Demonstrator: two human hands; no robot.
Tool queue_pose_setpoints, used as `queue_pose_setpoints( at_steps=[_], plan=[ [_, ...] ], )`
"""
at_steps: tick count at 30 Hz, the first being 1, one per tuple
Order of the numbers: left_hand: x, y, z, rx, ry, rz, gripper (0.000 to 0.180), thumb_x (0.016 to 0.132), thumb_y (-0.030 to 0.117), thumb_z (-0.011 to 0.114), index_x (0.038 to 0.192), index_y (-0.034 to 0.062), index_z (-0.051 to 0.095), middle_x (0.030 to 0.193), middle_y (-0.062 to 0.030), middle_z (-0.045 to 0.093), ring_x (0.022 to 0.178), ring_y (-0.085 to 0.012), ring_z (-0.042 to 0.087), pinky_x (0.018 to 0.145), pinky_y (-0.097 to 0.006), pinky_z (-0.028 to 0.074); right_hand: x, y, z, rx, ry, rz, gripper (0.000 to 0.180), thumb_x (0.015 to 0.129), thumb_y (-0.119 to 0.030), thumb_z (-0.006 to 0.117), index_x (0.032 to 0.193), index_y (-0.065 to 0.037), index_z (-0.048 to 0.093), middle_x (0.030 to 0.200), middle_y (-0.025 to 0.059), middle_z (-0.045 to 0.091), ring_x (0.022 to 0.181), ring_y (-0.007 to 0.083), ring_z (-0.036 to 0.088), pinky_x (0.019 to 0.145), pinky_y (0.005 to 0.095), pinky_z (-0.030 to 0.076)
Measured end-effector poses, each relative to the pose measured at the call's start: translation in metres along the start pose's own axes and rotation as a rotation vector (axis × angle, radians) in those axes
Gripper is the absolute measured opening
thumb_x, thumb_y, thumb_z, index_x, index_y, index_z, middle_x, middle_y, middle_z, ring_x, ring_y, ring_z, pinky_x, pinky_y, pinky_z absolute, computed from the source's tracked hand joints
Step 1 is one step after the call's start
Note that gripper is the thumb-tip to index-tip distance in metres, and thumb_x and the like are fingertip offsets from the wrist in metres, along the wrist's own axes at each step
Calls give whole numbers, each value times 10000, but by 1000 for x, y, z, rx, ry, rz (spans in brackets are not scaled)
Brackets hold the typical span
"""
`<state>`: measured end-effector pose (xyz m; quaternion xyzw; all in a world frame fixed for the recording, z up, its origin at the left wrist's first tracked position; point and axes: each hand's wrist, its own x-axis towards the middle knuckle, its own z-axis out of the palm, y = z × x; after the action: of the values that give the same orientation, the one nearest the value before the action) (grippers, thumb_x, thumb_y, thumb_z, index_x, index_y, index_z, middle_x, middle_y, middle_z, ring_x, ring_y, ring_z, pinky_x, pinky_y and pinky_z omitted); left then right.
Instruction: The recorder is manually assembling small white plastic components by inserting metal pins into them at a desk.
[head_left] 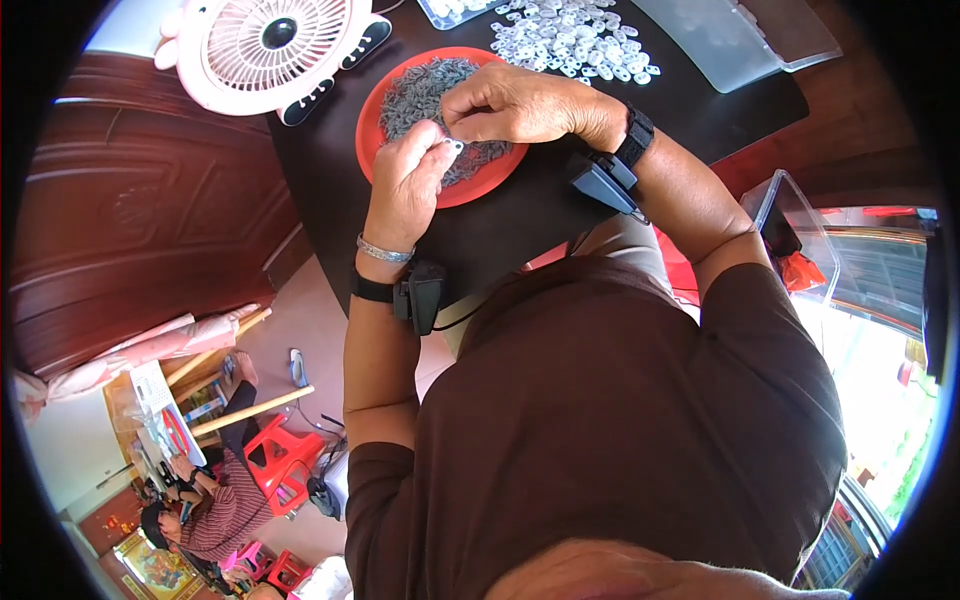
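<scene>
Over a round red tray (368, 150) full of small grey parts (425, 88), both of my hands meet. Pinched in my left hand (408, 175) is a small white plastic piece (454, 146) with a hole, its end poking out past the thumb. My right hand (515, 104) is bent in from the right with its fingertips pressed together close beside that piece. Whatever lies between the right fingertips is hidden.
Behind the tray, loose white pieces (575, 40) are heaped on the dark table (480, 248). A pink fan (270, 50) stands at the back left, a translucent bin (705, 45) at the back right. A person (225, 505) sits at another table, lower left.
</scene>
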<state>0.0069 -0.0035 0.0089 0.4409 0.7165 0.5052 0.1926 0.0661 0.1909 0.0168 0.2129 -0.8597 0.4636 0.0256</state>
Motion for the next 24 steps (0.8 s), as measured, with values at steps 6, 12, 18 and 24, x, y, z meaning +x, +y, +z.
queue_pose_setpoints(
  at_steps=[6, 12, 18, 24],
  plan=[
    [1, -2, -3, -13, 4, -9, 145, 893, 110, 519, 789, 9, 509, 570, -2, 423, 504, -67, 405, 476, -237, 342, 1, -1, 0, 47, -15, 62, 161, 875, -140, 546, 807, 6, 563, 651, 33, 491, 617, 118, 438, 589, 281, 390],
    [2, -1, -6, -56, 31, -40, 164, 907, 136, 504, 797, 15, 523, 589, 4, 440, 515, -58, 424, 484, -223, 349, 1, 7, -3, 108, 115, 76, 173, 919, -154, 541, 918, -1, 621, 759, 11, 584, 705, 103, 546, 694, 248, 465],
    [1, -2, -8, -66, 49, -85, 172, 908, 138, 504, 791, 12, 520, 598, 3, 450, 516, -59, 430, 486, -220, 353, 1, 5, -3, 103, 93, 76, 180, 907, -152, 565, 952, 11, 625, 791, 26, 612, 742, 111, 576, 719, 266, 478],
    [3, -4, -14, -124, 209, -86, 146, 888, 80, 512, 762, 6, 521, 595, 2, 467, 518, -60, 427, 494, -215, 360, -2, 12, 5, -252, 95, -89, 174, 788, -185, 648, 898, -51, 663, 841, 93, 656, 792, 251, 633, 720, 327, 489]
  ],
)
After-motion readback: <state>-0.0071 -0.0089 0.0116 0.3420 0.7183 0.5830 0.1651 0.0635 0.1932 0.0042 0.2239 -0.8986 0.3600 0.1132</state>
